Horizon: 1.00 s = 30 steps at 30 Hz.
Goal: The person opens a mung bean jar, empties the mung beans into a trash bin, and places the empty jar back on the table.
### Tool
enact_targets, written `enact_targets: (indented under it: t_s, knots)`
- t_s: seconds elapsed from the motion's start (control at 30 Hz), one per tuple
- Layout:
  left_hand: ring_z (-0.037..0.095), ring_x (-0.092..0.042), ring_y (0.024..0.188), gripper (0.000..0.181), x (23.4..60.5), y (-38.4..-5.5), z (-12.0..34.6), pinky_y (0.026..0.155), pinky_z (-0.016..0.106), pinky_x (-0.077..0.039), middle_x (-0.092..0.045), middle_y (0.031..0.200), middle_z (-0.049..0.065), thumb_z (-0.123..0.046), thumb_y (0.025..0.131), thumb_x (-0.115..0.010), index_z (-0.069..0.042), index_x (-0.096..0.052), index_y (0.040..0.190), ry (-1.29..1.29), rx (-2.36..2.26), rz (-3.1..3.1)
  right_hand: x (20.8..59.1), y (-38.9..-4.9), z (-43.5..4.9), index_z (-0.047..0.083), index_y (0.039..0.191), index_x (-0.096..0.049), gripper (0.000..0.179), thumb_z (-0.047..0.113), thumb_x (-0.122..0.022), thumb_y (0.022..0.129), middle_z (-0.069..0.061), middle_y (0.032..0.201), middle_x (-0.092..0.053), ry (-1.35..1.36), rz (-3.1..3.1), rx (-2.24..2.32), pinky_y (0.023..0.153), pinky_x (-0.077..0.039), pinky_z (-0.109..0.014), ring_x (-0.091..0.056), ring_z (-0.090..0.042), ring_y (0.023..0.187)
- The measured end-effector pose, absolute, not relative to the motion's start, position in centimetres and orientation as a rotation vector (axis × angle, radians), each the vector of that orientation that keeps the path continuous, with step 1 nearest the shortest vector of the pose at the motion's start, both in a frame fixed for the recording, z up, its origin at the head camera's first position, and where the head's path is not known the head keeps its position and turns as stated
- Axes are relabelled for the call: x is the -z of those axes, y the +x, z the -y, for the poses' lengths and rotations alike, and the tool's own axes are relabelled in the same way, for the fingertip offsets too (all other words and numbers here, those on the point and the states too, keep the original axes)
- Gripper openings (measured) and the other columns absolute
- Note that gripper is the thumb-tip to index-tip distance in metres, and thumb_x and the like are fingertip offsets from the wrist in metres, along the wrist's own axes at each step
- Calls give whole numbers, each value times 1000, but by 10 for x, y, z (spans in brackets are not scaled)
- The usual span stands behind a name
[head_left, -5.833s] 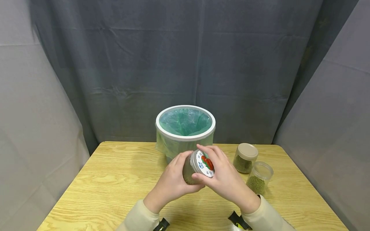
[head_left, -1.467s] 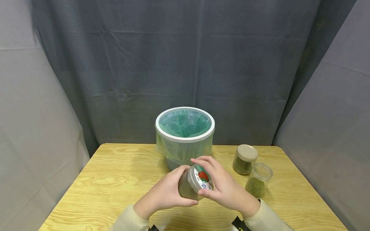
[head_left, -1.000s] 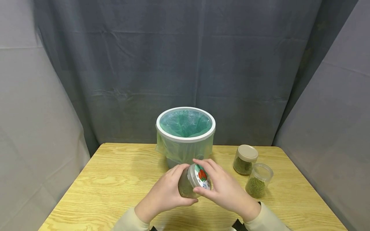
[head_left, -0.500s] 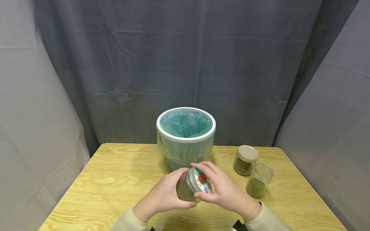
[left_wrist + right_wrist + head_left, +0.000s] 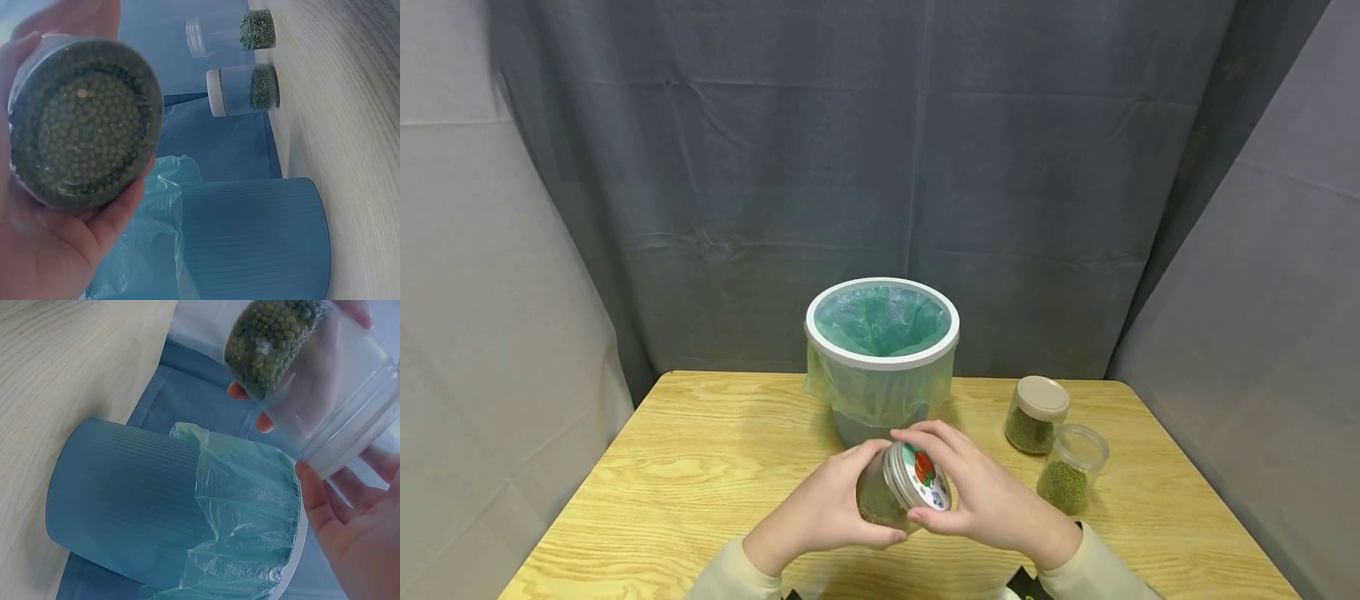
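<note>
A clear jar [image 5: 876, 493] of green beans is held tilted above the table, its lid [image 5: 927, 477] facing right. My left hand [image 5: 827, 510] grips the jar's body, with fingers and thumb around it. The fingers and thumb of my right hand [image 5: 981, 492] hold the rim of the lid, which bears a red and green printed picture. In the left wrist view the jar's base [image 5: 87, 125] faces the camera, beans visible through it. Beans gather toward the base of the jar [image 5: 275, 344] in the right wrist view, leaving the part near the neck see-through.
Behind the hands stands a bin [image 5: 880, 363] with a white rim and a green plastic liner. To the right on the wooden table [image 5: 700, 467] are a beige-lidded jar [image 5: 1037, 414] and a lidless jar [image 5: 1072, 469], both part-filled with beans. Grey cloth [image 5: 775, 167] hangs behind.
Over the last several seconds both hands have come lower and nearer with the jar. The lid's printed picture has turned between my right fingers. The bin and other jars stay put.
</note>
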State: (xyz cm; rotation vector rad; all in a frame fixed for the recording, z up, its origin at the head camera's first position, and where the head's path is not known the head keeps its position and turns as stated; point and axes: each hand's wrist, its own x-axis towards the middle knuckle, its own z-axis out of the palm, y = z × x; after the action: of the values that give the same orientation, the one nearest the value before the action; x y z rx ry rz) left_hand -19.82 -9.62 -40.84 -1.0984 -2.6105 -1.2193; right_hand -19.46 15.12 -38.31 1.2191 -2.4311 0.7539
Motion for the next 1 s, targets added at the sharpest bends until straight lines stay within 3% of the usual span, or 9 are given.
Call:
enact_targets:
  t_s: [0.37, 0.6, 0.7, 0.9, 1.0]
  knots:
    - [6, -62, 113, 87, 409, -200, 99, 96, 29, -55, -63, 130, -10, -48, 77, -89, -21, -47, 149, -1192, 1286, 2620, 382, -195, -157, 22, 153, -44, 72, 40, -78, 92, 4, 147, -46, 1358, 2395, -781, 102, -53, -37, -52, -15, 130]
    - [6, -62, 117, 89, 410, -200, 101, 100, 30, -53, -62, 135, -11, -46, 78, -89, -27, -44, 152, -1232, 1328, 2632, 380, -193, -159, 21, 154, -43, 78, 26, -82, 87, 4, 152, -43, 1480, 2357, -903, 105, -51, -33, -50, -15, 135]
    - [6, -61, 116, 88, 411, -200, 101, 100, 29, -53, -62, 134, -11, -46, 77, -90, -28, -44, 151, -1237, 1333, 2632, 379, -191, -161, 22, 155, -40, 80, 28, -82, 88, 4, 154, -42, 1495, 2376, -915, 106, -51, -33, -49, -16, 137]
    - [8, -63, 114, 87, 413, -198, 99, 96, 30, -55, -63, 131, -8, -48, 76, -90, -19, -47, 147, -1187, 1181, 2613, 377, -186, -160, 26, 161, -30, 92, 38, -83, 87, 3, 160, -35, 1326, 2533, -963, 108, -50, -43, -47, -21, 142]
    - [10, -63, 115, 89, 413, -197, 97, 96, 33, -56, -62, 133, -5, -48, 75, -91, -14, -48, 145, -1133, 1049, 2594, 378, -184, -158, 30, 161, -30, 89, 43, -81, 88, 6, 157, -37, 1169, 2604, -966, 105, -52, -47, -50, -21, 139]
